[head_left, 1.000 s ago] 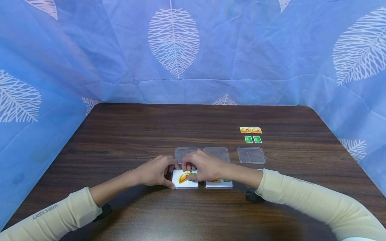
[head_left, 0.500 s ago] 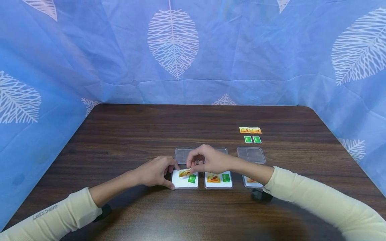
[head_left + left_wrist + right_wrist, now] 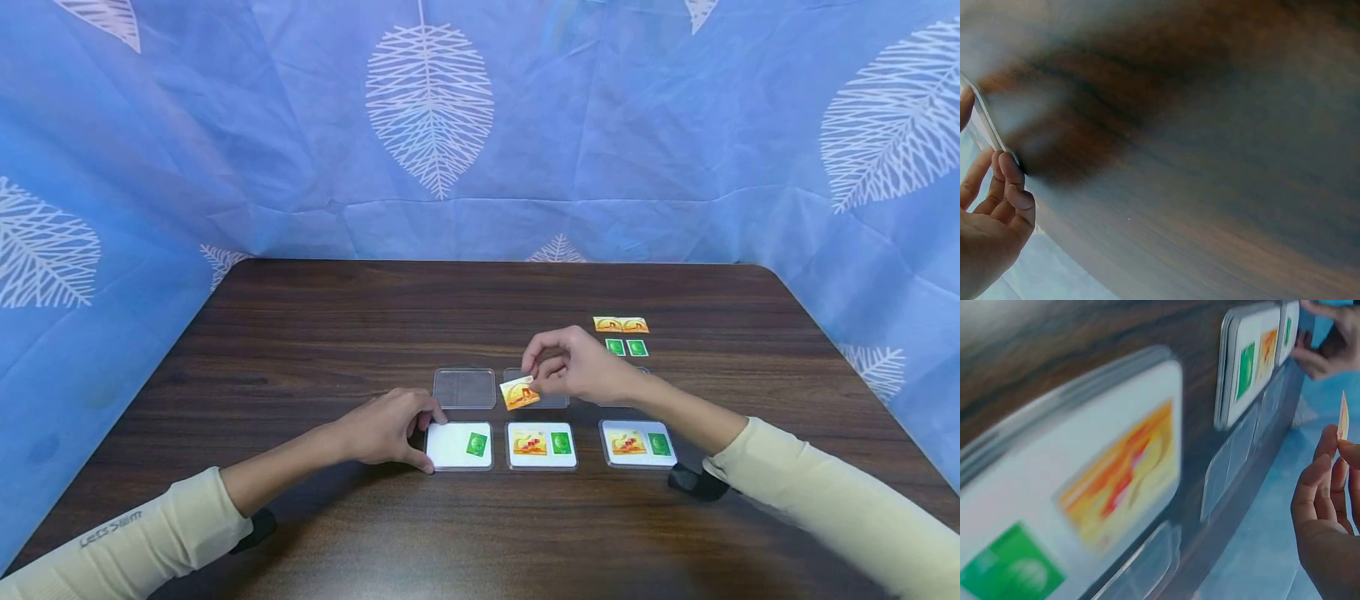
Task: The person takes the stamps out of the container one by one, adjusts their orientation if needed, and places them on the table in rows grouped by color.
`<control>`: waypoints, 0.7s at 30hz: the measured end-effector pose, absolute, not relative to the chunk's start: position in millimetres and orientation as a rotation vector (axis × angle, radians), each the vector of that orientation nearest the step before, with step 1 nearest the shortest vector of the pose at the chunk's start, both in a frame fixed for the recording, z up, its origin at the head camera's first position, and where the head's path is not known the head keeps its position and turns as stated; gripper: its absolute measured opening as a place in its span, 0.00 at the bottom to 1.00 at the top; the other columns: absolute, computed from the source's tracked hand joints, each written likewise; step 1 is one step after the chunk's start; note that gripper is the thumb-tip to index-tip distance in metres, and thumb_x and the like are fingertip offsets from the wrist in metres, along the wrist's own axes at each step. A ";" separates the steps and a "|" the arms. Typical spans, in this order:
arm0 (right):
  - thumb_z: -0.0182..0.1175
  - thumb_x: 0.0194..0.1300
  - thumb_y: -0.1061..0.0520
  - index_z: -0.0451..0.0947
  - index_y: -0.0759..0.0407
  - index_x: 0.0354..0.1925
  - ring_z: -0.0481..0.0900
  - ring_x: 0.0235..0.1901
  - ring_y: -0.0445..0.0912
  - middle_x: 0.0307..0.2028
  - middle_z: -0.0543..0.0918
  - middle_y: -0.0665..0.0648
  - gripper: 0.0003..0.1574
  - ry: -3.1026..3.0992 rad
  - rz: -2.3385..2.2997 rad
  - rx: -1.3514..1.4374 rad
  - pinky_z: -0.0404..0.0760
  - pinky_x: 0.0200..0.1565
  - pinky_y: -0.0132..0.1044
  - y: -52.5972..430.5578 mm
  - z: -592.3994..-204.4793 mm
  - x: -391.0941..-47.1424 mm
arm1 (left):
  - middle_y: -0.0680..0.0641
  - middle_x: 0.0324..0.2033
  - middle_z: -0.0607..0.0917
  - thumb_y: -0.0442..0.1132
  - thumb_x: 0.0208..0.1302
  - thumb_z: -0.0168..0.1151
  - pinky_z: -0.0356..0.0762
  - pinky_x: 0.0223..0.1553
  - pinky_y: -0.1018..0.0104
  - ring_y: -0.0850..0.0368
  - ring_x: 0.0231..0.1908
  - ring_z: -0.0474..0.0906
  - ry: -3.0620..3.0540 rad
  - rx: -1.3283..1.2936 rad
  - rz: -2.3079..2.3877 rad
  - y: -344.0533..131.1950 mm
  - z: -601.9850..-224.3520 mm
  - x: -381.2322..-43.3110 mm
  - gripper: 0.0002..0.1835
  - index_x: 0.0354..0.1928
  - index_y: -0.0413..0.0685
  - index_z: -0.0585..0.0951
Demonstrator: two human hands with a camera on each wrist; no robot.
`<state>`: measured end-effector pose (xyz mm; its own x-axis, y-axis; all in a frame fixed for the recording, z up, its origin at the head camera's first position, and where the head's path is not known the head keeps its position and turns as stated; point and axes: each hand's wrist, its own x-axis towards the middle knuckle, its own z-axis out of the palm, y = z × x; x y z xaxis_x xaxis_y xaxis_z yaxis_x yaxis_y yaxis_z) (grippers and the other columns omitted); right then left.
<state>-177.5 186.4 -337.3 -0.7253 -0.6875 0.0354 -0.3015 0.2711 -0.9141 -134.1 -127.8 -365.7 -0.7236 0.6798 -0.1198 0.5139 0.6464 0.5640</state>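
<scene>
In the head view my right hand (image 3: 587, 367) pinches an orange-and-yellow stamp (image 3: 519, 394) between thumb and fingertips, above the middle clear lid. The right wrist view has this stamp (image 3: 1343, 419) nearly edge-on. My left hand (image 3: 386, 427) holds the left edge of the leftmost clear plastic case (image 3: 450, 454), its thumb at the near corner and fingers at the far one. On that case's white insert lies one slightly tilted green stamp (image 3: 476, 444). The middle case (image 3: 542, 463) and the right case (image 3: 639, 460) each bear an orange stamp beside a green one.
Clear lids lie behind the cases, the left lid (image 3: 464, 389) in full view and the others partly covered by my right hand and forearm. Farther back are two orange stamps (image 3: 621, 325) and two green stamps (image 3: 626, 347). A blue leaf-patterned cloth (image 3: 300, 167) hangs behind the wooden table (image 3: 337, 333).
My right hand has lifted the orange stamp off the left case and carried it right and away from me. My left hand has stayed at the case's edge.
</scene>
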 end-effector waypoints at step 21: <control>0.67 0.66 0.71 0.85 0.73 0.44 0.87 0.38 0.42 0.46 0.85 0.70 0.08 2.509 -1.505 -0.648 0.87 0.41 0.40 250.6 -331.9 -188.2 | 0.54 0.31 0.74 0.42 0.51 0.84 0.68 0.30 0.72 0.66 0.29 0.67 2.564 0.973 0.697 -126.9 -365.8 -132.5 0.26 0.50 0.40 0.84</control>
<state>-188.2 250.6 -331.9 -0.8965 -0.4326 0.0955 -0.2880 0.4053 -0.8677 -132.5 -126.9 -365.8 -0.7209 0.6839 -0.1125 0.5328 0.6507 0.5410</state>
